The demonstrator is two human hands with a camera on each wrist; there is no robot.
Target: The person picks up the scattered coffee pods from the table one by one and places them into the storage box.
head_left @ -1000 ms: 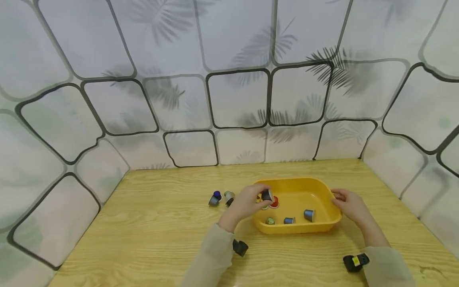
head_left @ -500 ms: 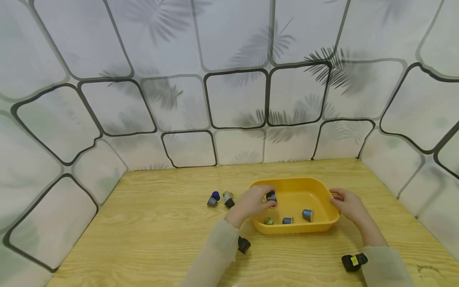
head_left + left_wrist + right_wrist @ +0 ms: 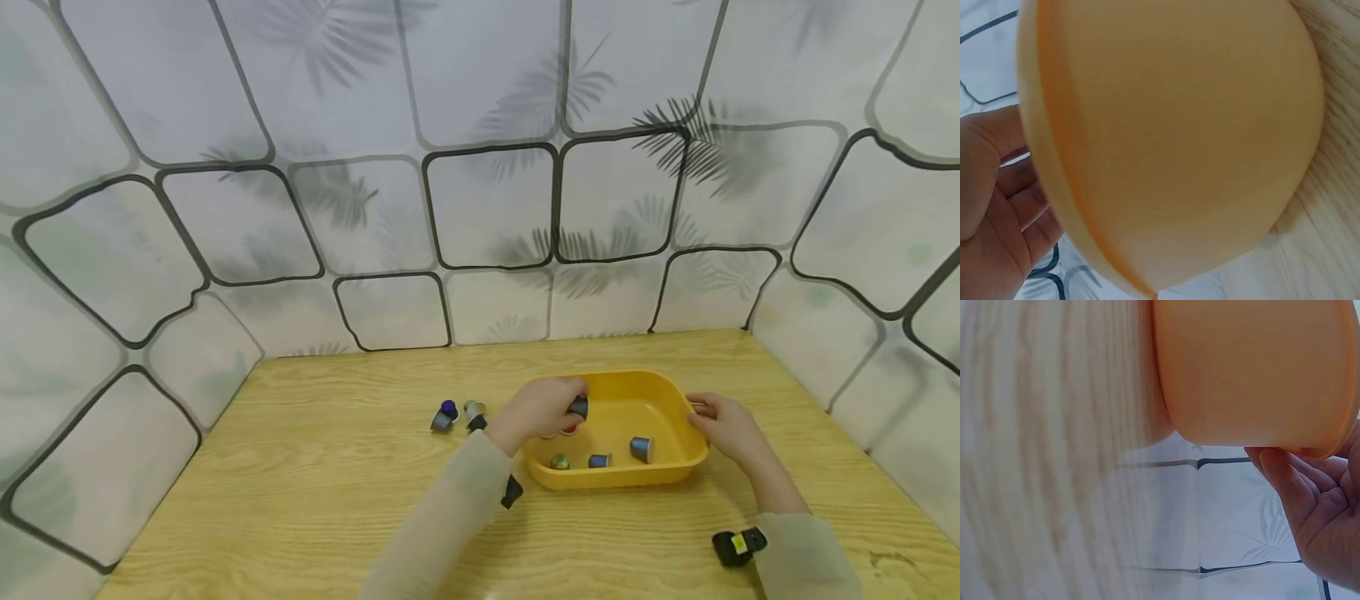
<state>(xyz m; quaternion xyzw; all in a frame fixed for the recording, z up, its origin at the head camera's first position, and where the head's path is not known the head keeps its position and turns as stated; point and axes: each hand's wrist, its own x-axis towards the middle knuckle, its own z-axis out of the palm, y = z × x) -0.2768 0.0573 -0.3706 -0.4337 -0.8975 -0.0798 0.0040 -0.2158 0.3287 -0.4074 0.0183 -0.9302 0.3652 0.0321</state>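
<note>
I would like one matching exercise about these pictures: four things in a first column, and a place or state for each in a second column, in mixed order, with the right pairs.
1. left hand
2. right hand
3. green capsule
4. yellow tray

A. inside, near the front left corner
B. standing on the wooden table
C. pinching a dark capsule
D. at the tray's right end

Pairs: 1-C, 2-D, 3-A, 4-B

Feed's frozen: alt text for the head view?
Left hand holds a dark capsule at the left end of a yellow tray; right hand grips its right end. Inside lie capsules, two blue; more capsules lie left, on the table.
</note>
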